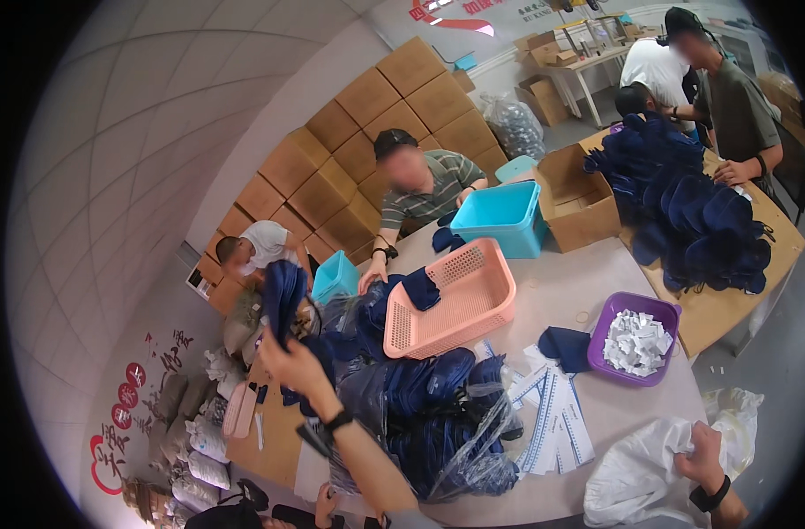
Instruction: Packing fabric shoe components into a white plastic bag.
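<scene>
- So the navy bundle is up off the table, right above the left hand, whose fingers look wrapped round its lower end.
- The right hand is well apart from that, balled into a fist on the white bag.
- My guess: the step in hand is shifting navy pieces by the bunch. Next move probably wants a firm left grip and the bag kept steady; can't tell if its mouth is open.
- Right of the left fingers there's a pile of more navy stuff, with loose plastic that could snag.
- Pink basket sits between both hands, kinda in the way. Ditto the paper strips.
- Purple tub: beyond the right fingers.
- Co-worker's hand is up-right of the left fingers, so mind the bumps.
</scene>
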Demonstrator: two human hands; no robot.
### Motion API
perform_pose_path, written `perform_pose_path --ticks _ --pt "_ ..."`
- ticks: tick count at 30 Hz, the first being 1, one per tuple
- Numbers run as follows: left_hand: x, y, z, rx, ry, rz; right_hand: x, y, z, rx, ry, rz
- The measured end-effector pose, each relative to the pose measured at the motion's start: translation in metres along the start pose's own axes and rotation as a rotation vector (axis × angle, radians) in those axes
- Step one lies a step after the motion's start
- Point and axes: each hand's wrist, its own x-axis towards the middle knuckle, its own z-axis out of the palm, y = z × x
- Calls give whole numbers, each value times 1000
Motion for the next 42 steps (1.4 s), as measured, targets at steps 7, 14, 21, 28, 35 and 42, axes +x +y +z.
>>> perform_pose_path --ticks 7,14,21,28,35,42 --pt "-93 -30 46 230 -481 -141 2 -7 3 54 5 -7" --pt "-175 25 -6 -406 -1362 -154 -5 -2 6 23 83 6" --pt "-202 88 -13 -365 -1641 119 3 -10 -5 26 23 17" --pt "-196 79 48 -64 -1173 19 8 -17 -11 78 -20 -8" --pt "-221 78 81 220 -1434 -19 6 -12 -8 72 -40 -21" --pt "-206 81 61 184 -1275 1 -1 -8 -4 61 4 9"
